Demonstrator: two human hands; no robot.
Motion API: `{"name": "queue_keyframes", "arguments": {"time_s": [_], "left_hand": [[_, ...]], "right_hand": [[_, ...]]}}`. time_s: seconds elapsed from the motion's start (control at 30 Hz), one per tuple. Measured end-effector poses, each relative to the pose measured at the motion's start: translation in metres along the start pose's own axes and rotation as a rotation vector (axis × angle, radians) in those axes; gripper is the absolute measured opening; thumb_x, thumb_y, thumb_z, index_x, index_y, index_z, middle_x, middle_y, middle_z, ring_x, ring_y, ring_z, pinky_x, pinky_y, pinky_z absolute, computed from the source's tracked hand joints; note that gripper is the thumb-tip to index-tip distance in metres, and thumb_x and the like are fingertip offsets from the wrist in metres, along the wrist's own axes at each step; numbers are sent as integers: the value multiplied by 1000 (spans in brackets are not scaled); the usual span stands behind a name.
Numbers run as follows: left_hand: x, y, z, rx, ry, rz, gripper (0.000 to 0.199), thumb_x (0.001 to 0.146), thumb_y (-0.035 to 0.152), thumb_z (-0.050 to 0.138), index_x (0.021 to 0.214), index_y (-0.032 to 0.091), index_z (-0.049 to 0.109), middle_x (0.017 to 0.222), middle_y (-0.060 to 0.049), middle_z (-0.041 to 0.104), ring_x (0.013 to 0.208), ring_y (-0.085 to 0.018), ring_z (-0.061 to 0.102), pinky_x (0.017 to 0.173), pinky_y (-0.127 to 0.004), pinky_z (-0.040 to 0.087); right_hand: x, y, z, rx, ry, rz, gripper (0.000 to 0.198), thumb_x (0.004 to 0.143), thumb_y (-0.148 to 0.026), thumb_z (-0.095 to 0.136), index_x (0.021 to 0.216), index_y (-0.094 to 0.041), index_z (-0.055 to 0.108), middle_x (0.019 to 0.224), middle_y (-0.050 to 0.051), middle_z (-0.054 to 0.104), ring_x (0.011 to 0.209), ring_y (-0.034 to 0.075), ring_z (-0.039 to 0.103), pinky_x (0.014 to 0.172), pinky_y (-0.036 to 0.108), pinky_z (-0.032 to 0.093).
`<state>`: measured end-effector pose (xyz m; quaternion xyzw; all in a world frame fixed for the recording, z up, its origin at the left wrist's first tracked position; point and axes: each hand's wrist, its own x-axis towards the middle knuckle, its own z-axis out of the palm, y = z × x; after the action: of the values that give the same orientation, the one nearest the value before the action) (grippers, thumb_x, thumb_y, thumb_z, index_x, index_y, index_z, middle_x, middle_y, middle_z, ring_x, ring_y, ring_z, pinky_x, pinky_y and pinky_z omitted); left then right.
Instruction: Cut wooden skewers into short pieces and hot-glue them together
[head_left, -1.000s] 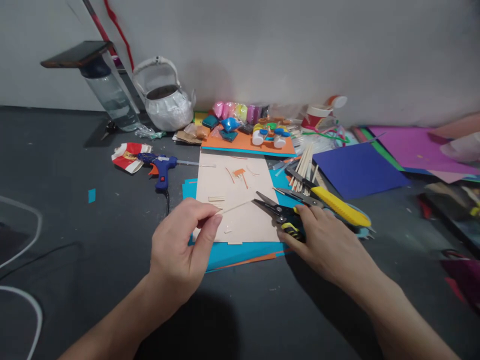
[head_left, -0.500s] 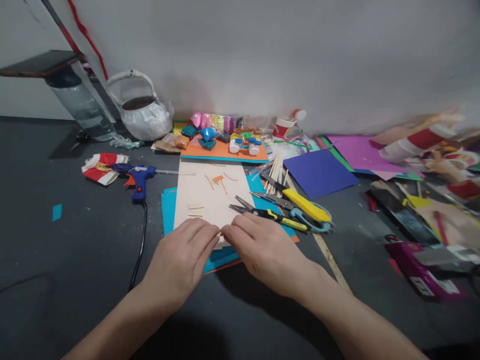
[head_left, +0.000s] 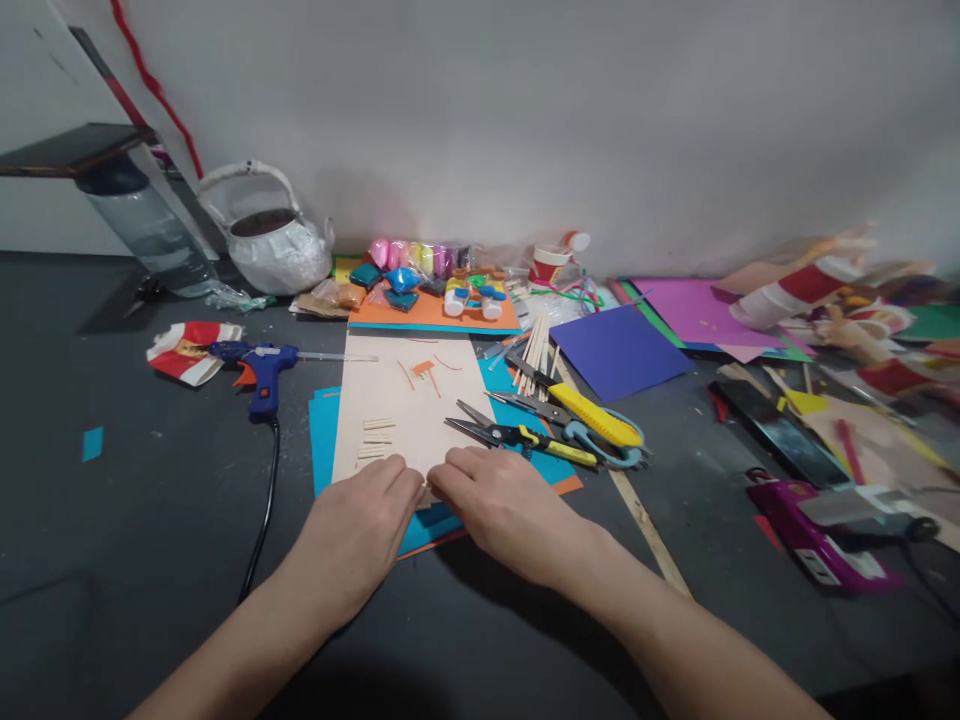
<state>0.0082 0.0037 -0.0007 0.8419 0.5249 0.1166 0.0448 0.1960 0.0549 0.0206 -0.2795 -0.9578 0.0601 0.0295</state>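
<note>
My left hand (head_left: 360, 530) and my right hand (head_left: 502, 510) rest on the dark table with their fingertips pinched together at the near edge of a beige sheet (head_left: 405, 395). A small pale stick piece (head_left: 424, 496) shows between the fingertips; most of it is hidden. A few short cut stick pieces (head_left: 377, 437) lie on the sheet just beyond my left hand. Black-and-yellow snips (head_left: 517, 437) lie free on the sheet, right beyond my right hand.
A blue glue gun (head_left: 259, 365) with its cord lies to the left. A yellow utility knife (head_left: 596, 415), blue-handled scissors (head_left: 611, 447) and a stick bundle (head_left: 536, 350) lie to the right. Coloured papers (head_left: 619, 350), a wooden strip (head_left: 645, 515) and a purple device (head_left: 817, 520) fill the right side.
My right hand let go of the snips and came over to my left hand. Both hands dropped to the sheet's near edge, fingertips together. The view swung to the right.
</note>
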Motion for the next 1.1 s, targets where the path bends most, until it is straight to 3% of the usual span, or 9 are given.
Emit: {"name": "queue_keyframes", "arguments": {"time_s": [0.2,0.6,0.8,1.0,1.1], "left_hand": [[2,-1,3,57,-35,23,25,98,12,40,82,18,58,75,-3,62,70,-20,61,58,-29,46],[5,0,17,-183,-50,-101,29,99,16,38,76,19,54,75,-4,59,70,-20,59,64,-31,44],[4,1,22,-256,-62,-120,28,100,19,36,78,18,54,77,-3,59,72,-19,58,65,-30,42],[5,-8,6,-347,-72,-89,30,102,25,35,81,19,56,80,-2,60,76,-18,57,69,-30,41],[6,-11,-3,-533,-8,-137,26,102,28,37,89,19,58,87,-1,61,82,-15,57,75,-28,42]], "right_hand": [[5,-2,6,-32,-52,37,14,95,-11,48,91,-16,61,84,6,64,73,18,56,60,32,31],[9,-9,5,-29,-113,134,15,88,-10,50,87,-17,63,79,6,69,70,19,62,60,31,32],[3,-14,12,-21,-26,185,16,86,-8,50,85,-16,64,74,7,68,66,19,61,57,31,30],[1,-1,9,20,105,66,18,94,-15,51,81,-17,63,72,3,64,63,15,53,57,29,29],[1,5,5,36,186,21,23,97,-15,45,85,-17,64,76,3,61,67,16,51,59,29,31]]}}
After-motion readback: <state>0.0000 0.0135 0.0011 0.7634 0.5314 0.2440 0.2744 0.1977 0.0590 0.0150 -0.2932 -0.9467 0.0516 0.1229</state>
